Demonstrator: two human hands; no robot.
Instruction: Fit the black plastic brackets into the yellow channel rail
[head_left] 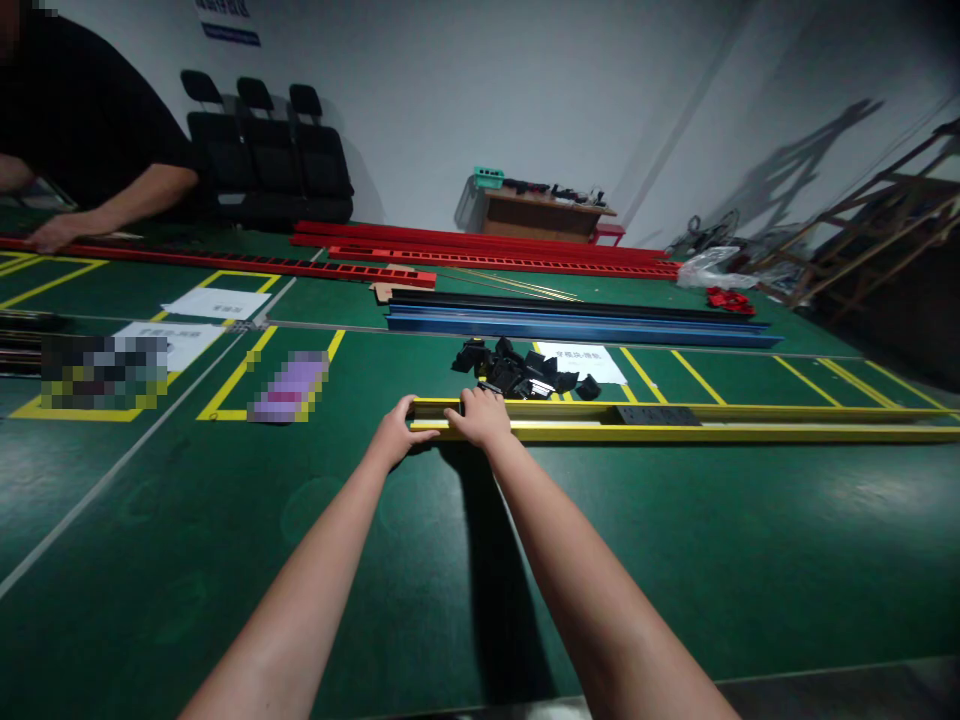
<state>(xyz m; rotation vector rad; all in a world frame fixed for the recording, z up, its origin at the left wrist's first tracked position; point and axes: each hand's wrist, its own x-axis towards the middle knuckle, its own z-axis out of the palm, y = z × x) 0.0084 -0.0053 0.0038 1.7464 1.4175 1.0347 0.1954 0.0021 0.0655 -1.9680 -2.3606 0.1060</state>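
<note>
A long yellow channel rail point(750, 434) lies across the green table, its hollow side facing up. My left hand point(398, 432) grips the rail's left end, thumb on the near edge and fingers on the far edge. Inside the channel near that end, my right hand point(484, 416) is closed around a small dark piece, mostly hidden by the fingers. Further right, a flat black block point(657, 415) sits in the channel. Just beyond my right hand is a pile of black plastic parts point(510, 368).
Behind the pile lie blue rails point(585, 328) and red rails point(495, 246). Printed paper sheets point(585, 364) rest on the green table point(337, 600). A person in black point(97, 110) touches a red rail at the far left. Wooden frames stand at the right.
</note>
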